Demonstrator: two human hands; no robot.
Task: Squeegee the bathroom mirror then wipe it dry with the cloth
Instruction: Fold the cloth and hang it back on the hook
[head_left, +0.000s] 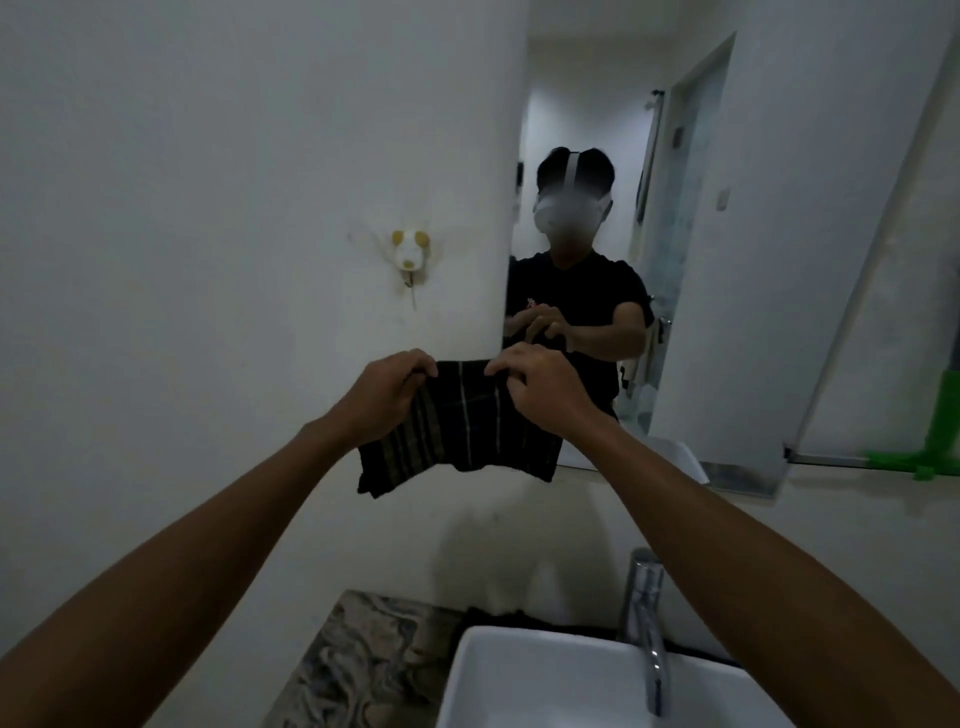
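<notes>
Mirror (727, 218) on white wall (208, 156); basin (519, 686) below on marbled counter (363, 665).

Cloth held up before the mirror, squeegee off to the side

A dark plaid fabric cloth (457, 431) hangs spread between the left hand (387, 392) and right hand (540, 387), pinched at its top edge; the frameless wall mirror (727, 260) stands just behind the right hand, a green plastic squeegee (935, 447) well right of it.
</notes>
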